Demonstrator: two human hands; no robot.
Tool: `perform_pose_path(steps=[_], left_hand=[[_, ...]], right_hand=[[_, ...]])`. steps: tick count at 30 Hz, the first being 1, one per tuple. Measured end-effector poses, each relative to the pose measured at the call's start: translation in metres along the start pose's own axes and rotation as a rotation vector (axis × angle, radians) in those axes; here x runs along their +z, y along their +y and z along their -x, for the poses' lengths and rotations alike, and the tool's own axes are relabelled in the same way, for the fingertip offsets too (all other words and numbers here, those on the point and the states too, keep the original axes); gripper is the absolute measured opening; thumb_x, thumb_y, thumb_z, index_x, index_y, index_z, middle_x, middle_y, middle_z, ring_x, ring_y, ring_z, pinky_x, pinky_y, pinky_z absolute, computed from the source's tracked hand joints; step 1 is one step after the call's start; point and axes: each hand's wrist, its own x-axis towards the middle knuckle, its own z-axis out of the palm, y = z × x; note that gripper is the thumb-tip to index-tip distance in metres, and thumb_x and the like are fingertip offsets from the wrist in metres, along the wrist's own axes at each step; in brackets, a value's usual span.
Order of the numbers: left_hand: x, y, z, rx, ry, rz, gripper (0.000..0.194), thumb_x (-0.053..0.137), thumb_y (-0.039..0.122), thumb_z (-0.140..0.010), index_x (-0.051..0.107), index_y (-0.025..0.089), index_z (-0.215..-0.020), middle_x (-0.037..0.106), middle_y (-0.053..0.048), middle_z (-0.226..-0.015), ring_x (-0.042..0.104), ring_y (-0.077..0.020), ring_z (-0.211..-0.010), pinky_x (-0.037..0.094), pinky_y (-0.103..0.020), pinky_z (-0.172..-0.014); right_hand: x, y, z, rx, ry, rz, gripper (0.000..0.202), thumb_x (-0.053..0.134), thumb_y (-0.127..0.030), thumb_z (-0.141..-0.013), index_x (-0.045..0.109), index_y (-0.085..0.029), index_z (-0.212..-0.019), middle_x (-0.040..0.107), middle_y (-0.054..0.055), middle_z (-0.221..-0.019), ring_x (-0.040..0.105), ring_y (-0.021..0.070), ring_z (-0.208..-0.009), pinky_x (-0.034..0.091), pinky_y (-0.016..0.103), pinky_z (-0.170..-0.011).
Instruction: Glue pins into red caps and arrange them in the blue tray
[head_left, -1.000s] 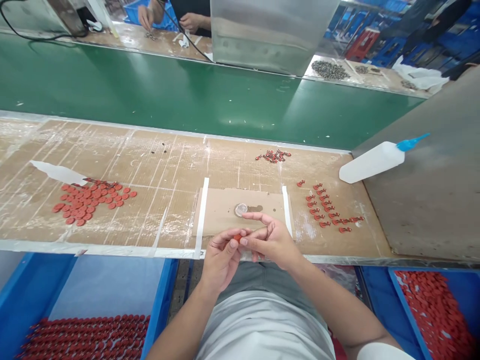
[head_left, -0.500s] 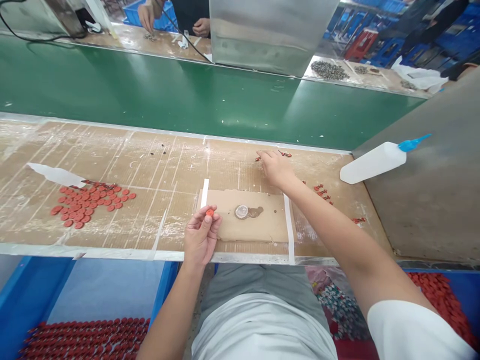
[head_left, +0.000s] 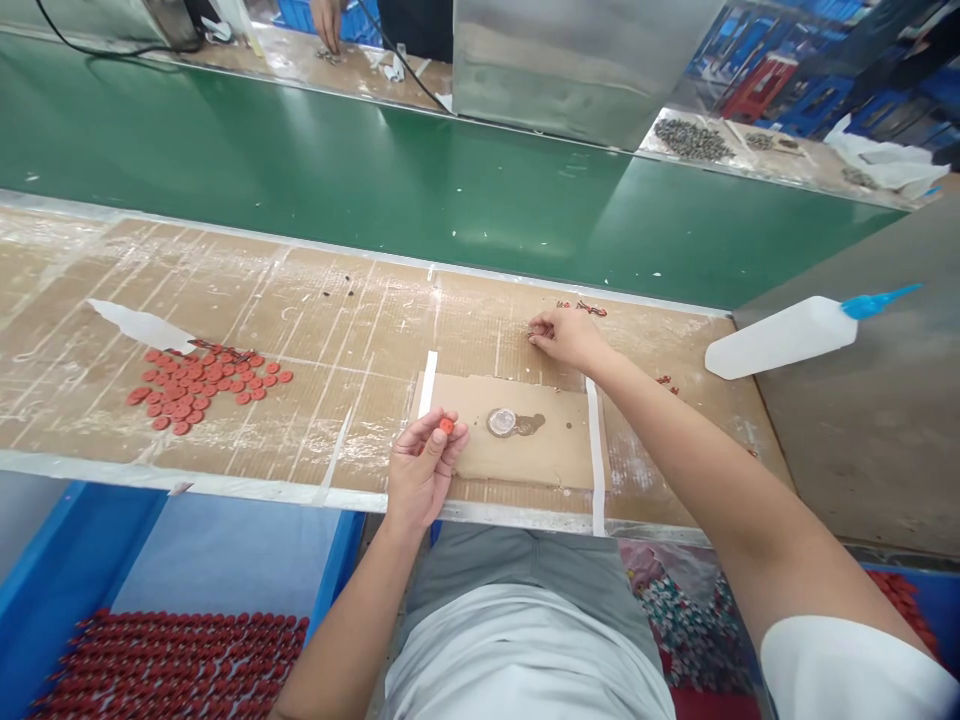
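Note:
My left hand (head_left: pixel 426 462) pinches a small red disc (head_left: pixel 447 425) between thumb and fingertips, above the left edge of a cardboard piece (head_left: pixel 480 455). On that cardboard is a small round dish (head_left: pixel 501 422) with a pale, shiny centre, beside a dark wet stain. Farther out, my right hand (head_left: pixel 566 335) is low over the table, its thumb and fingers closed together; a tiny dark bit shows at the tips, too small to name. Small red-and-dark pieces (head_left: pixel 591 309) lie just beyond it.
Red discs (head_left: pixel 184 385) lie heaped at left beside a white strip (head_left: pixel 139 325). A white squeeze bottle (head_left: pixel 784 338) with a blue nozzle leans at right by a metal panel. Behind runs a green surface (head_left: pixel 337 170). Rows of red pieces (head_left: pixel 180 660) fill a blue bin below; another person's hand (head_left: pixel 327 22) works opposite.
My right hand has drawn slightly toward me, its fingers now closed at the tips. My left hand still holds the red disc. The whole view has shifted a little.

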Motion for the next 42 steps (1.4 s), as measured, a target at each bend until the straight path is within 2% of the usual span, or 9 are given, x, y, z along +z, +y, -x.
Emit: perform_pose_path(steps=[3, 14, 18, 24, 27, 30, 33, 37, 42], left_hand=[[-0.002, -0.001, 0.0, 0.005, -0.002, -0.017, 0.023, 0.075, 0.021, -0.071, 0.072, 0.021, -0.094, 0.074, -0.005, -0.099, 0.07, -0.012, -0.085, 0.055, -0.022, -0.082], [-0.002, -0.002, -0.001, 0.009, -0.04, -0.034, 0.023, 0.077, 0.026, -0.069, 0.072, 0.023, -0.092, 0.074, -0.003, -0.095, 0.07, -0.0118, -0.085, 0.057, -0.02, -0.075], [-0.003, -0.003, -0.001, 0.006, -0.044, -0.037, 0.025, 0.078, 0.025, -0.068, 0.072, 0.024, -0.091, 0.073, -0.002, -0.097, 0.07, -0.01, -0.081, 0.056, -0.017, -0.068], [-0.004, -0.002, -0.001, -0.002, -0.024, -0.043, 0.025, 0.079, 0.023, -0.067, 0.072, 0.022, -0.091, 0.074, -0.003, -0.099, 0.07, -0.0097, -0.084, 0.055, -0.016, -0.075], [-0.003, -0.003, -0.001, 0.005, -0.032, -0.039, 0.024, 0.077, 0.02, -0.068, 0.073, 0.022, -0.092, 0.073, -0.003, -0.101, 0.069, -0.0093, -0.085, 0.055, -0.015, -0.076], [-0.002, -0.003, -0.002, 0.014, -0.031, -0.052, 0.025, 0.077, 0.02, -0.068, 0.073, 0.022, -0.092, 0.073, -0.004, -0.102, 0.069, -0.0099, -0.086, 0.055, -0.016, -0.078], [-0.002, -0.003, -0.002, 0.016, -0.032, -0.063, 0.025, 0.077, 0.02, -0.068, 0.072, 0.023, -0.093, 0.073, -0.004, -0.102, 0.069, -0.01, -0.086, 0.055, -0.017, -0.077], [-0.001, -0.003, -0.002, 0.002, -0.038, -0.058, 0.022, 0.075, 0.021, -0.071, 0.072, 0.023, -0.093, 0.073, -0.002, -0.098, 0.069, -0.009, -0.084, 0.055, -0.016, -0.076], [-0.002, -0.002, -0.002, -0.001, -0.05, -0.04, 0.022, 0.074, 0.022, -0.073, 0.072, 0.023, -0.094, 0.073, -0.002, -0.098, 0.069, -0.0081, -0.083, 0.055, -0.015, -0.075]], right_hand=[[-0.002, -0.003, 0.001, -0.024, -0.058, -0.023, 0.017, 0.059, -0.015, -0.077, 0.072, -0.017, -0.087, 0.073, 0.005, -0.083, 0.066, 0.0182, -0.077, 0.049, 0.029, -0.076], [0.014, 0.011, 0.036, -0.058, 0.177, -0.306, 0.024, 0.058, -0.022, -0.079, 0.068, -0.016, -0.1, 0.073, 0.007, -0.087, 0.068, 0.0182, -0.075, 0.053, 0.031, -0.074], [0.018, 0.011, 0.046, -0.012, 0.245, -0.348, 0.022, 0.064, -0.029, -0.077, 0.073, -0.017, -0.094, 0.074, 0.008, -0.094, 0.069, 0.0197, -0.078, 0.053, 0.034, -0.077], [0.011, -0.02, 0.077, 0.224, 0.342, -0.977, 0.038, 0.076, -0.038, -0.067, 0.071, -0.019, -0.1, 0.075, 0.006, -0.086, 0.071, 0.0189, -0.077, 0.057, 0.031, -0.07], [0.012, -0.048, 0.105, 0.232, 0.384, -1.107, 0.03, 0.077, -0.036, -0.067, 0.072, -0.02, -0.093, 0.075, 0.005, -0.086, 0.071, 0.0172, -0.075, 0.058, 0.029, -0.069], [0.021, -0.07, 0.127, 0.152, 0.474, -1.034, 0.02, 0.074, -0.032, -0.072, 0.074, -0.022, -0.09, 0.075, 0.004, -0.087, 0.071, 0.0166, -0.074, 0.058, 0.029, -0.068], [0.033, -0.076, 0.136, -0.027, 0.573, -0.853, 0.015, 0.072, -0.025, -0.075, 0.073, -0.025, -0.089, 0.075, 0.002, -0.086, 0.069, 0.0163, -0.073, 0.057, 0.031, -0.069], [0.045, -0.072, 0.135, -0.249, 0.618, -0.709, 0.025, 0.069, -0.017, -0.077, 0.07, -0.028, -0.099, 0.074, 0.002, -0.088, 0.069, 0.0174, -0.078, 0.057, 0.035, -0.074], [0.047, -0.07, 0.132, -0.365, 0.63, -0.635, 0.035, 0.068, -0.01, -0.076, 0.068, -0.029, -0.105, 0.074, 0.002, -0.09, 0.068, 0.0169, -0.079, 0.057, 0.033, -0.073]])
